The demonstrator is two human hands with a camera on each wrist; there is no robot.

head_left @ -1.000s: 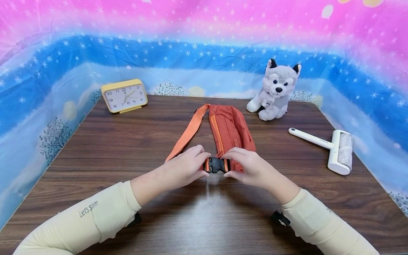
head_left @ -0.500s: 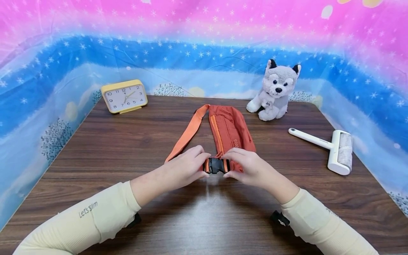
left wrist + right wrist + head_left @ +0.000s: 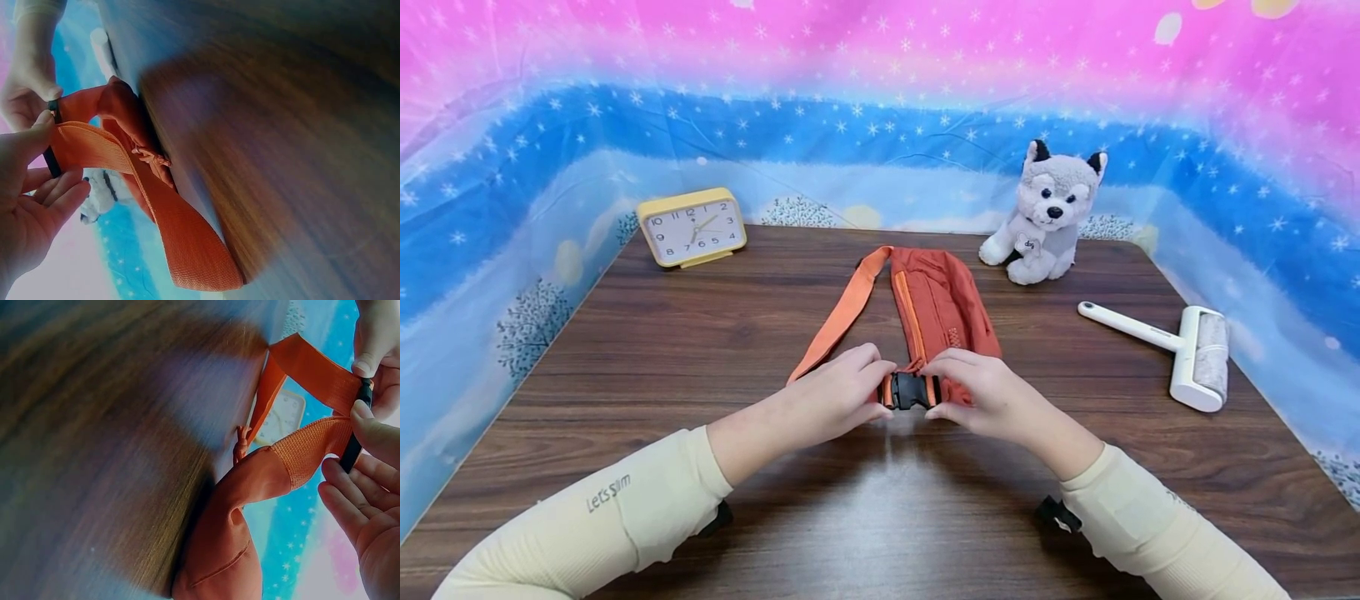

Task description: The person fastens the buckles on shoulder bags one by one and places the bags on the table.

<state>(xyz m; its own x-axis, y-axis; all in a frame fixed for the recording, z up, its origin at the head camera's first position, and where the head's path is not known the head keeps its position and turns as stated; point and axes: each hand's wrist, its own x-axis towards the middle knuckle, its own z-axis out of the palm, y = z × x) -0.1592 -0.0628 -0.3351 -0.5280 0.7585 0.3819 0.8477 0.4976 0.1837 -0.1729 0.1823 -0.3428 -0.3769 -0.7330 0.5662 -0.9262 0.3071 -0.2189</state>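
A rust-red waist bag point(image 3: 947, 300) with an orange zip lies on the table, its orange strap point(image 3: 842, 315) looping out to the left. At its near end the black side-release buckle point(image 3: 912, 390) is joined and held up above the tabletop. My left hand point(image 3: 842, 392) pinches the buckle's left end between thumb and fingers. On the other end, my right hand point(image 3: 985, 387) pinches in the same way. In the left wrist view the strap point(image 3: 181, 231) hangs from the black buckle edge; the right wrist view shows the bag body point(image 3: 228, 550) resting on the wood.
A yellow alarm clock point(image 3: 694, 227) stands at the back left of the brown wooden table point(image 3: 647, 367). A grey and white plush dog point(image 3: 1048, 217) sits at the back right. The white lint roller point(image 3: 1198, 358) lies on the right side. Patterned cloth point(image 3: 880, 125) surrounds the table.
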